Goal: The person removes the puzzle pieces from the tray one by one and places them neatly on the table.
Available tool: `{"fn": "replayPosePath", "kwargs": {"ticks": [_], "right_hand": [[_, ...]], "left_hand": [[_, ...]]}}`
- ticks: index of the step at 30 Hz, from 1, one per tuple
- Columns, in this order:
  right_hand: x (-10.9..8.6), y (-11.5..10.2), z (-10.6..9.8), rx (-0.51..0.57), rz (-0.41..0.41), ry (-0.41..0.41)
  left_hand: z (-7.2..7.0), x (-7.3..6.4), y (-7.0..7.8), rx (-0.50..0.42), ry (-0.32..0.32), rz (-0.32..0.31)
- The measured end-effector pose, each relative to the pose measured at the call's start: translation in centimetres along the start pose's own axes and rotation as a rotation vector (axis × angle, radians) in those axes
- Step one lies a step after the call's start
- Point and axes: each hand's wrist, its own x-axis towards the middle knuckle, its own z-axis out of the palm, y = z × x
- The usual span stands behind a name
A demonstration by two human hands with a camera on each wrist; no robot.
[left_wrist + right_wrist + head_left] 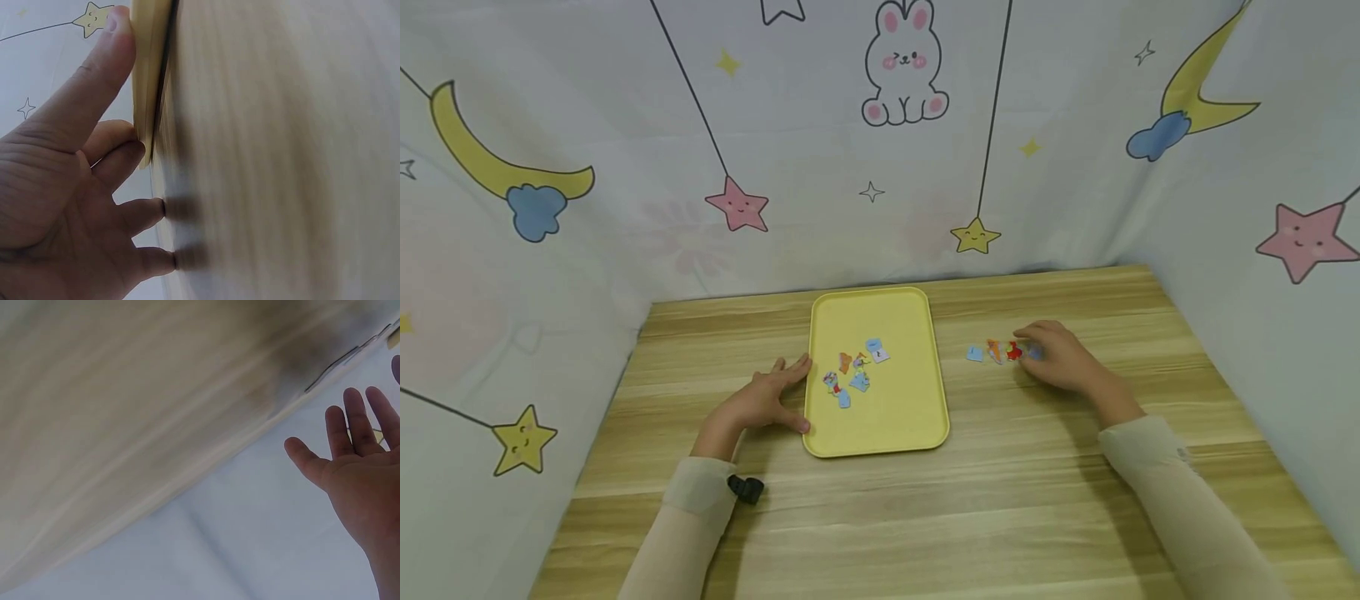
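Observation:
My left hand (765, 398) rests at the left side of a yellow tray (887, 433). In the left wrist view its thumb (103, 59) and nearest fingers touch the tray's rim (149, 81), with the other fingers spread onto the table. Several small flat picture pieces (860, 382), blue, orange and white, lie scattered on the tray. To its right is a short row: a light-blue piece (974, 353), an orange one (995, 351) and a red one (1013, 351). Over the row's right end reaches my right hand (1052, 354), overlapping a bluish piece (1035, 351). Its fingers look extended in the right wrist view.
Beneath everything is a wood-grain table (1000, 500). White cloth (820, 167) printed with stars, moons and a rabbit hangs along its back and sides. A small black clip-like object (746, 489) sits by the left sleeve's cuff (700, 483).

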Motion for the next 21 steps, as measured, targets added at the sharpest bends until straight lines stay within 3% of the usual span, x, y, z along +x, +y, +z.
{"fn": "replayPosePath", "kwargs": {"ticks": [6, 13, 21], "right_hand": [[1.4, -1.6, 0.9, 0.01, -0.027, 0.021], [3.5, -3.3, 2.5, 0.069, -0.054, 0.016], [5.6, -5.8, 3.5, 0.109, -0.113, 0.0]], "left_hand": [[0.1, 0.1, -0.1, -0.014, 0.0, -0.012], [0.1, 0.1, -0.2, 0.001, -0.002, 0.035], [0.1, -0.1, 0.2, -0.009, 0.008, 0.009]]}}
